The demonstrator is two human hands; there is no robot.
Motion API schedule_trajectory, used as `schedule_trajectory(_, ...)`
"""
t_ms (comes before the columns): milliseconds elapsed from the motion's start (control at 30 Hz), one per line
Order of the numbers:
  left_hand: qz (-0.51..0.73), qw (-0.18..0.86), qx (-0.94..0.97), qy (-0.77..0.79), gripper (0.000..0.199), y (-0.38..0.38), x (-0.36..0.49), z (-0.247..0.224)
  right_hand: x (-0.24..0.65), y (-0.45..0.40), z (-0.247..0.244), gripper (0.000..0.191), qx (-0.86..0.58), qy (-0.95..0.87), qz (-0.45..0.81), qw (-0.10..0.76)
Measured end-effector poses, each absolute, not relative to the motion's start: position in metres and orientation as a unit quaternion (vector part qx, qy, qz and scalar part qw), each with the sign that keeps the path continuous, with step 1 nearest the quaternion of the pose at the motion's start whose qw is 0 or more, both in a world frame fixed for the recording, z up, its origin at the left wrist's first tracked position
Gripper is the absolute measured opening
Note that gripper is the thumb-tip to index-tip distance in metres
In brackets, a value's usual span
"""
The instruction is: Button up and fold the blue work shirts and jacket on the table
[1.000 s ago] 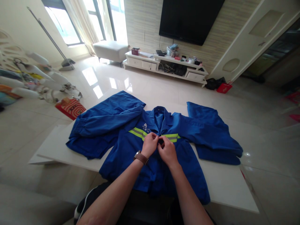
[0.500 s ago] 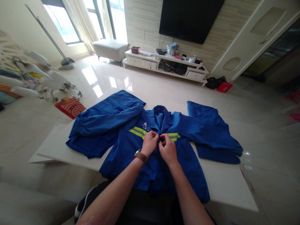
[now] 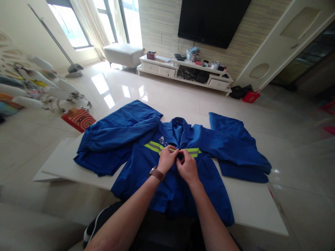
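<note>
A blue work jacket [image 3: 154,177] with a yellow-green and grey reflective stripe across the chest lies spread on a white table, collar away from me. My left hand [image 3: 168,158], with a brown-strapped watch at the wrist, pinches the front edge of the jacket at the stripe. Right beside it, my right hand [image 3: 187,165] pinches the opposite front edge; the fingertips of both hands almost meet below the collar. Any button between them is too small to make out. Folded blue garments lie under the two sleeves, one at the left [image 3: 131,111] and one at the right [image 3: 225,125].
The white table [image 3: 256,205] ends close to my legs. A red patterned bag [image 3: 78,119] stands past its left end, near a metal rack with white padded parts [image 3: 57,85]. Across the tiled floor are a low TV cabinet [image 3: 157,69] and a grey bench [image 3: 123,55].
My fingers have shifted slightly at the jacket's front opening, the right fingertips a little. The jacket and the folded garments lie as before.
</note>
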State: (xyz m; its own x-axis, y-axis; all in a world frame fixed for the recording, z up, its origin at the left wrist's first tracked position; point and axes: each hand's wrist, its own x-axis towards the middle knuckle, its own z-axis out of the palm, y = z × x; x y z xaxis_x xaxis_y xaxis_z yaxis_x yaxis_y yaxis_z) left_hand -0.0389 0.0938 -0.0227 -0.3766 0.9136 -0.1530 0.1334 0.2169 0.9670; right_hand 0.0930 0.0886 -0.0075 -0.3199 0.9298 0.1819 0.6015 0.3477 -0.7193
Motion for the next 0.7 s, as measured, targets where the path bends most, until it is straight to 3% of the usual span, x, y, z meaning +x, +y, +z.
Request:
schedule_trajectory(400, 0.457, 0.333, 0.437, 0.699, 0.009, 0.090, -0.036, -0.013, 0.091, 0.087, -0.008, 0.024, -0.473, -0.790, 0.253, 0.297)
schedule_trajectory(700, 0.484, 0.391, 0.399, 0.673, 0.018, 0.097, -0.038, -0.031, 0.093, 0.085, -0.005, 0.030, -0.482, -0.793, 0.259, 0.269)
